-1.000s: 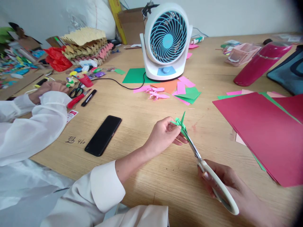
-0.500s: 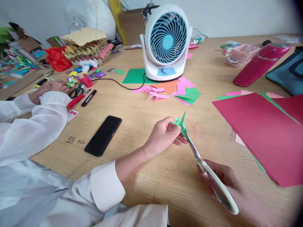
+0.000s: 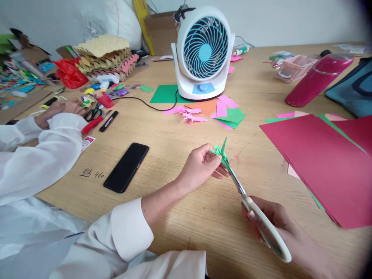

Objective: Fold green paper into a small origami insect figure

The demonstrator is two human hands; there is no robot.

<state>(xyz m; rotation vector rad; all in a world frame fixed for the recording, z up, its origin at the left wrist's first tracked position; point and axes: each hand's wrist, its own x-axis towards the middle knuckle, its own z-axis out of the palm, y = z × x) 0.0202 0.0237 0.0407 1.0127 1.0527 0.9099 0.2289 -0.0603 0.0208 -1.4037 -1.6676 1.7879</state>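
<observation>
Between the thumb and fingers of my left hand [image 3: 202,164] is a small folded green paper piece [image 3: 222,152] with several pointed strips sticking out. My right hand [image 3: 276,224] grips the cream handles of a pair of scissors [image 3: 266,232]. The scissors' blades point up and left and meet the lower edge of the green paper. Whether the blade tips are apart is too fine to make out. Both hands hover just over the wooden table [image 3: 174,228].
A white fan [image 3: 203,54] stands behind my hands, with pink folded paper pieces [image 3: 190,115] before it. Red paper sheets [image 3: 322,166] and a magenta flask [image 3: 318,79] lie right. A black phone [image 3: 126,167] lies left, near a co-worker's sleeves [image 3: 64,143].
The view has shifted very slightly. My hands, the green paper and the scissors keep practically the same pose.
</observation>
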